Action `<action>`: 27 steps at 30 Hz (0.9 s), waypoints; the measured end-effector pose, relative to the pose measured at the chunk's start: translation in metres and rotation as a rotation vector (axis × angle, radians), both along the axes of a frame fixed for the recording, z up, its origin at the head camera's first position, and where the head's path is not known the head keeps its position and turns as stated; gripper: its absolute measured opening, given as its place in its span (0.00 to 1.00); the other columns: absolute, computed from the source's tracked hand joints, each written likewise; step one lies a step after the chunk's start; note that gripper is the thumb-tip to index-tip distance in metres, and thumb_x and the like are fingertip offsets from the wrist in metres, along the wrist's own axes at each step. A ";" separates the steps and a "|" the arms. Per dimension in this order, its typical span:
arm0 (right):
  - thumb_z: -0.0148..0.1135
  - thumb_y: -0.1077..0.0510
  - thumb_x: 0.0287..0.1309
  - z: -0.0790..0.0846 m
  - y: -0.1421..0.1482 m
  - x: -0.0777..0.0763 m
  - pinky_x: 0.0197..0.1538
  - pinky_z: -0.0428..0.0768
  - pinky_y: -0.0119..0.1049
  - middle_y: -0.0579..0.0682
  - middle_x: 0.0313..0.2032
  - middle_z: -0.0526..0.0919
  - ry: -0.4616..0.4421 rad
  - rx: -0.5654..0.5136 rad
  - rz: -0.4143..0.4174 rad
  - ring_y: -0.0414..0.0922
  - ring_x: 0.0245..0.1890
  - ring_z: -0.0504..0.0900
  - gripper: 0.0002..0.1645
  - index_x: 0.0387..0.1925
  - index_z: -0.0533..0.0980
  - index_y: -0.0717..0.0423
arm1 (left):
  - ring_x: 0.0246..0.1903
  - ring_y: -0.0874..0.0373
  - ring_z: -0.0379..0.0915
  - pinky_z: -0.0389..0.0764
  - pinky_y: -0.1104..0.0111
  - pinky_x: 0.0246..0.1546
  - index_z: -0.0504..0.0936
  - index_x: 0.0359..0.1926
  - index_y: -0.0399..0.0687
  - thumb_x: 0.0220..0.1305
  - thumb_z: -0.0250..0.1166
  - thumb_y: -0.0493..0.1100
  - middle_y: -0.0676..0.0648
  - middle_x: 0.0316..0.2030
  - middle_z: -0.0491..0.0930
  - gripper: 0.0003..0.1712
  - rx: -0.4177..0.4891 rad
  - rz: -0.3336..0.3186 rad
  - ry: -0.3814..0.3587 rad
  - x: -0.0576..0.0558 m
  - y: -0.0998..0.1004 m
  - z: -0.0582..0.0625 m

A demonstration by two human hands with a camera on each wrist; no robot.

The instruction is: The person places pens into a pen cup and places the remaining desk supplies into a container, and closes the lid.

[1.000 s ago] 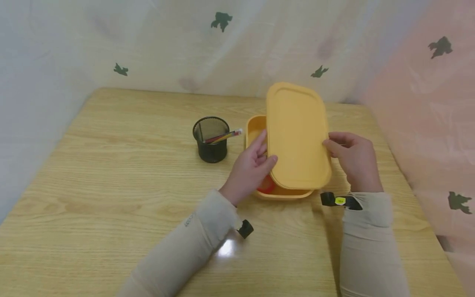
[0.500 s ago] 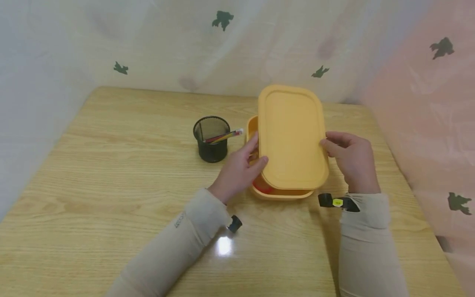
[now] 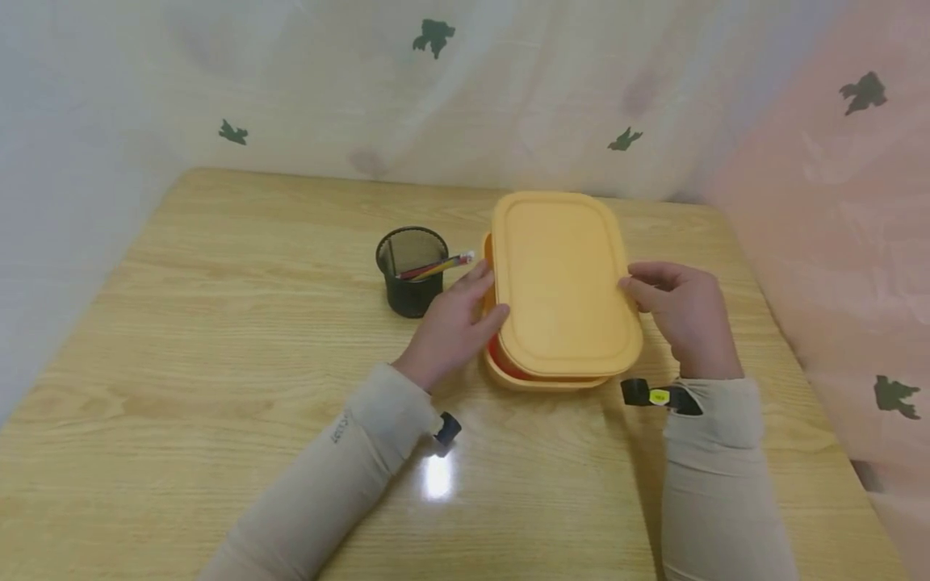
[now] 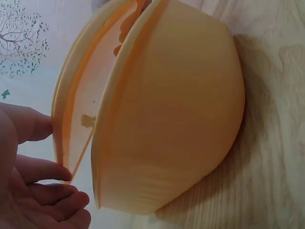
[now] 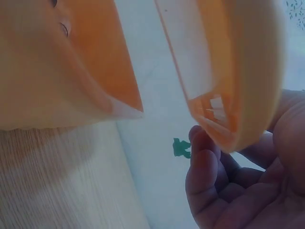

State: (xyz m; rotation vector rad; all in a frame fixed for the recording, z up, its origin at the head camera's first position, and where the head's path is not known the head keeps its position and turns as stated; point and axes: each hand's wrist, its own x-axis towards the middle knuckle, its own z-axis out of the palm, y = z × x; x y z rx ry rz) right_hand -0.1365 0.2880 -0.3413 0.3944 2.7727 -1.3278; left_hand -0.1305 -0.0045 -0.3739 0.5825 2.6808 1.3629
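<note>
A yellow plastic lid (image 3: 563, 282) is held tilted above a matching food container (image 3: 552, 386), covering most of its opening in the head view. My left hand (image 3: 445, 329) pinches the lid's left edge, thumb on top and fingers beneath. At the opposite edge, my right hand (image 3: 686, 315) pinches the lid between thumb and fingers. Both wrist views show a gap between the lid (image 4: 71, 86) and the container (image 4: 176, 109), wider on the right-hand side. Something red (image 3: 504, 361) shows inside the container at the near left; the lid hides the remaining contents.
A black mesh pen cup (image 3: 414, 297) stands left of the container, close to my left fingers, with several pencils (image 3: 439, 267) leaning out towards the container. The wooden table (image 3: 218, 363) meets a pale curtain (image 3: 327, 97) at the back and a pinkish one on the right.
The lid has come down and shifted left over the container, tilting less steeply. Both hands have moved left with it, the left hand further; the pen cup has stayed put.
</note>
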 end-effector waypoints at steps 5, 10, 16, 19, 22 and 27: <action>0.65 0.38 0.62 -0.001 -0.001 -0.001 0.49 0.77 0.39 0.51 0.53 0.84 -0.010 0.013 0.033 0.43 0.40 0.83 0.30 0.59 0.80 0.51 | 0.73 0.44 0.54 0.57 0.58 0.73 0.65 0.72 0.38 0.74 0.57 0.50 0.38 0.75 0.56 0.33 -0.074 -0.012 0.008 -0.003 -0.003 0.000; 0.66 0.37 0.62 -0.001 -0.002 -0.001 0.54 0.73 0.42 0.53 0.55 0.82 -0.056 -0.006 0.049 0.46 0.41 0.83 0.32 0.59 0.79 0.52 | 0.72 0.44 0.57 0.58 0.58 0.73 0.66 0.72 0.39 0.74 0.57 0.49 0.37 0.74 0.59 0.32 -0.142 -0.025 0.015 -0.006 -0.005 0.000; 0.65 0.38 0.62 -0.004 -0.004 -0.003 0.57 0.73 0.48 0.55 0.55 0.82 -0.081 -0.005 0.082 0.49 0.44 0.82 0.32 0.58 0.79 0.54 | 0.72 0.46 0.58 0.60 0.59 0.72 0.68 0.71 0.40 0.73 0.57 0.48 0.40 0.73 0.61 0.31 -0.133 -0.014 -0.002 -0.008 -0.007 -0.003; 0.65 0.38 0.63 -0.006 -0.004 -0.004 0.58 0.72 0.50 0.55 0.56 0.82 -0.099 -0.008 0.093 0.51 0.46 0.82 0.32 0.58 0.79 0.55 | 0.72 0.47 0.59 0.61 0.60 0.72 0.69 0.71 0.42 0.73 0.57 0.48 0.42 0.73 0.62 0.30 -0.129 -0.016 -0.015 -0.008 -0.008 -0.003; 0.65 0.38 0.63 -0.007 -0.004 -0.004 0.58 0.73 0.50 0.56 0.56 0.82 -0.106 -0.001 0.101 0.52 0.46 0.82 0.32 0.58 0.79 0.55 | 0.72 0.47 0.59 0.59 0.60 0.72 0.70 0.71 0.43 0.73 0.58 0.48 0.42 0.72 0.63 0.29 -0.146 -0.024 -0.018 -0.009 -0.008 -0.004; 0.66 0.39 0.62 -0.007 -0.004 -0.004 0.57 0.73 0.49 0.56 0.53 0.83 -0.111 0.015 0.113 0.51 0.45 0.82 0.31 0.58 0.79 0.56 | 0.71 0.47 0.60 0.59 0.59 0.72 0.70 0.70 0.42 0.73 0.57 0.49 0.41 0.72 0.64 0.29 -0.199 -0.036 -0.023 -0.010 -0.008 -0.002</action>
